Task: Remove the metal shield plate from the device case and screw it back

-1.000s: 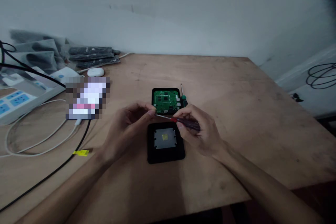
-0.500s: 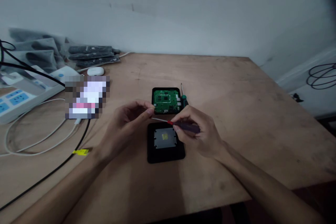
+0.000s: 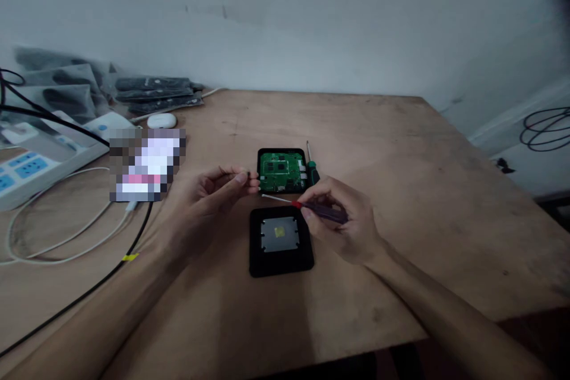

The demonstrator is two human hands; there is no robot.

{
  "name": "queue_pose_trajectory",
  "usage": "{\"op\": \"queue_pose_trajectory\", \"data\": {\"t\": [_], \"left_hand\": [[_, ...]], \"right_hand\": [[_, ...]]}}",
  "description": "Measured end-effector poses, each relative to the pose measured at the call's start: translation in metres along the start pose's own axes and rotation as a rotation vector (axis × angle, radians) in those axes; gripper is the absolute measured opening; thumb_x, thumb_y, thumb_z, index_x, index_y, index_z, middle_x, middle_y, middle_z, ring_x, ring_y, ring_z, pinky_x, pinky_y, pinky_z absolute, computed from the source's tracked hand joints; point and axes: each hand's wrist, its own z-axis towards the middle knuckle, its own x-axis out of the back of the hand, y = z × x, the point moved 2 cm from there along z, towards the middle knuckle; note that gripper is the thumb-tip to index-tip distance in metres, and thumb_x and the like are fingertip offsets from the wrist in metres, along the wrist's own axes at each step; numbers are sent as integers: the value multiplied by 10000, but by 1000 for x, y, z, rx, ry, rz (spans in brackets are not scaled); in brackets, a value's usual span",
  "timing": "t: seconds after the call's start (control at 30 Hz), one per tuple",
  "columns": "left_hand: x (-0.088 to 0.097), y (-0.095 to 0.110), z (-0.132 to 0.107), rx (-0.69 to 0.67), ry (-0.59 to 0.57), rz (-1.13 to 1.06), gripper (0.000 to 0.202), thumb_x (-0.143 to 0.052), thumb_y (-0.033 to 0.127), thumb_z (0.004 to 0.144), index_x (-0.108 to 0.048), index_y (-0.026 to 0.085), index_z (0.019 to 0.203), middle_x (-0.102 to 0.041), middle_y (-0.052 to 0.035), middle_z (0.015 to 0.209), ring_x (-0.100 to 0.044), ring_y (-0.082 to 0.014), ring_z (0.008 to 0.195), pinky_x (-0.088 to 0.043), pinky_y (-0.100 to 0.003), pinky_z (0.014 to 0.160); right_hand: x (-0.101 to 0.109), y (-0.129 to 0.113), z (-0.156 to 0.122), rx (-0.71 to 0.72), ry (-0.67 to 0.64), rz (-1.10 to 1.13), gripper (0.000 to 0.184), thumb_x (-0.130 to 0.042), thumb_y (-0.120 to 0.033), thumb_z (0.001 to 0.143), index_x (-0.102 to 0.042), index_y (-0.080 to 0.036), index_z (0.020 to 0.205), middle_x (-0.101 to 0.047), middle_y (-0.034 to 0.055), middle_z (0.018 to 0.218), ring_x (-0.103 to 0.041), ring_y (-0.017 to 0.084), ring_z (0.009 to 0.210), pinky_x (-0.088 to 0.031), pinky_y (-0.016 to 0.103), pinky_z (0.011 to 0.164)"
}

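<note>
My right hand (image 3: 341,219) grips a screwdriver (image 3: 323,211) with a dark handle and red collar. Its thin shaft points left, with the tip over the gap between the two halves of an opened black box. The far half is a casing (image 3: 259,157) with a green circuit board (image 3: 280,167) inside. Nearer me lies the black cover (image 3: 282,264), bearing a silver metal plate (image 3: 269,240) with a yellowish square pad. My left hand (image 3: 218,193), beside the board's left edge, pinches a tiny dark piece between thumb and forefinger, too small to name.
Right of the casing lies a second screwdriver (image 3: 312,169) with a green and black handle. On the left are a blurred-out phone (image 3: 151,166) on a cable, a white earbud case (image 3: 162,121), a power strip (image 3: 29,166) and bagged dark items (image 3: 155,92).
My left hand has drawn slightly left and up, away from the screwdriver tip, and a tiny dark piece now shows in its fingers. The screwdriver has shifted slightly right.
</note>
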Motion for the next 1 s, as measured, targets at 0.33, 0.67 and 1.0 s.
{"op": "queue_pose_trajectory", "data": {"t": [0.33,0.67,1.0], "left_hand": [[7,2,-2,-62,19,314,189,-909,346,906,-811,215,1001,-803,-52,1056,-730,-202,993,-569,-291,889],[-1,1,1,83,-87,44,161,-826,317,953,-832,162,909,-721,-64,920,-659,-152,867,-579,-223,819],[-2,1,-4,20,-159,516,235,-836,432,944,-807,199,959,-734,-28,911,-608,-128,729,-453,-215,608]], "right_hand": [[4,5,4,-158,119,281,72,-716,-287,959,-689,-238,1005,-637,0,813,-551,159,681,-415,288,567],[1,19,15,-411,177,785,85,-781,-259,840,-708,-230,872,-492,-64,636,-268,86,475,-184,237,397],[2,13,19,-537,240,912,133,-860,-291,814,-764,-199,821,-535,-45,611,-289,68,483,-174,195,388]]}}
